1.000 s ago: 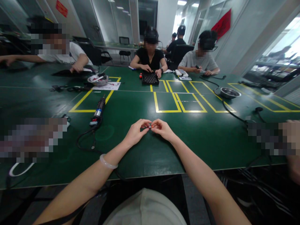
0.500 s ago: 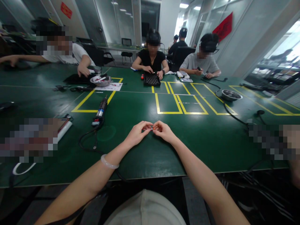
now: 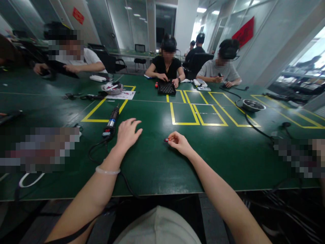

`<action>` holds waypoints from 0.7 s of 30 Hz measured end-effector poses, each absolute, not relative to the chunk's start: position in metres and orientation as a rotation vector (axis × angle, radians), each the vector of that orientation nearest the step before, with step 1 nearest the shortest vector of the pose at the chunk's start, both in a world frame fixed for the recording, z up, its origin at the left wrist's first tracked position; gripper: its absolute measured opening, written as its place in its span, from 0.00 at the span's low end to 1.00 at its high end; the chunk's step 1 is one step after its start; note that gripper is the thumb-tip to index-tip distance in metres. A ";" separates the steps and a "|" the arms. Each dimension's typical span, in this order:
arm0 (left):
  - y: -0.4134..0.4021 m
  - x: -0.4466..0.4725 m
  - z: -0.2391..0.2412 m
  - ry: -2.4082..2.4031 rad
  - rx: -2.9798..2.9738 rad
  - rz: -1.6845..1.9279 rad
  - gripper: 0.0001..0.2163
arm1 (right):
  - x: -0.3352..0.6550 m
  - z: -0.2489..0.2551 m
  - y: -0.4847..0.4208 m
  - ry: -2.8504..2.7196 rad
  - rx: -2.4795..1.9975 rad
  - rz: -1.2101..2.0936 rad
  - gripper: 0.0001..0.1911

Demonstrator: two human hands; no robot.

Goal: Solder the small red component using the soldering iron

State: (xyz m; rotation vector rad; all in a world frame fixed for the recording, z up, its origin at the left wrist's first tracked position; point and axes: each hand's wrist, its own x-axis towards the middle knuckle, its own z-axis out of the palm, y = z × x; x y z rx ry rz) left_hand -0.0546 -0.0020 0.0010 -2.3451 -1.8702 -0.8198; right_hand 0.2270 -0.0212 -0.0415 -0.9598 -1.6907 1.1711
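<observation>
Between the fingertips of my right hand (image 3: 179,142) is a small red-orange piece (image 3: 166,139) with a dark end; its kind is too small to make out. My left hand (image 3: 127,134) is empty, its fingers spread, held above the green table (image 3: 149,169). Just left of that hand lies an electric screwdriver (image 3: 111,118) with a dark body and a blue band, its tip pointing away from me. A black cable runs from its rear end toward me, passing under my left forearm.
Yellow tape outlines (image 3: 198,124) mark the table ahead. Across it, a person works at a black tray (image 3: 166,88). A basket (image 3: 112,88) stands on a paper sheet to the left. A round metal dish (image 3: 254,105) and black cables lie to the right.
My left hand has let go of the small piece and moved left toward the screwdriver, fingers opening. My right hand keeps the piece in nearly the same place.
</observation>
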 end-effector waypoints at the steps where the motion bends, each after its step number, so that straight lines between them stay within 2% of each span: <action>1: 0.002 -0.074 0.001 -1.948 -2.214 -0.789 0.21 | 0.227 -0.041 -0.021 -1.688 -0.956 1.174 0.11; 5: 0.008 -0.144 -0.003 -2.341 -1.912 -0.556 0.33 | 0.227 -0.041 -0.021 -1.689 -0.937 1.184 0.10; 8: 0.006 -0.171 -0.006 -2.625 -1.919 -0.292 0.37 | 0.228 -0.042 -0.020 -1.692 -0.924 1.187 0.10; 17: 0.007 -0.175 -0.005 -2.589 -1.925 -0.145 0.39 | 0.230 -0.043 -0.018 -1.715 -0.930 1.161 0.10; 21: 0.004 -0.167 -0.001 -2.577 -1.895 -0.106 0.35 | 0.229 -0.043 -0.019 -1.722 -0.927 1.168 0.10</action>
